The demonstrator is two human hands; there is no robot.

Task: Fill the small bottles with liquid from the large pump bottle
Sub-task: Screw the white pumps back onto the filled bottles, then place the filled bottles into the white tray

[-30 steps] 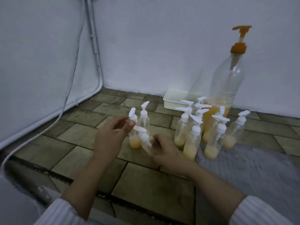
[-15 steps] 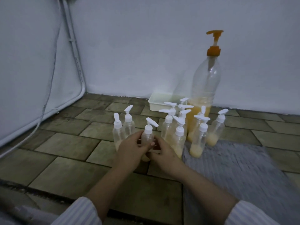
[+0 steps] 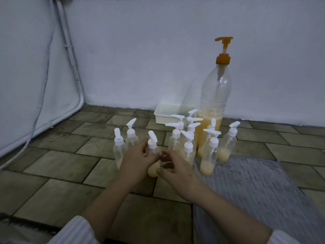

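Small bottle (image 3: 152,155) upright on tiled floor (image 3: 52,173), white pump on, yellow liquid at bottom. Left hand (image 3: 136,160) grasps its body from left; right hand (image 3: 177,169) pinches it from right, thumb low near base. Two small bottles (image 3: 123,145) just behind left hand. Cluster of capped bottles (image 3: 198,145) near grey mat (image 3: 255,191) edge. Large pump bottle (image 3: 215,95), orange pump, behind cluster by wall; white tray (image 3: 161,116) beside it.

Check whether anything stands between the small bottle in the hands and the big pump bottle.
Yes. The held small bottle, gripped by the left hand and right hand, is front-left of the large pump bottle. A cluster of small bottles stands on the floor between them.
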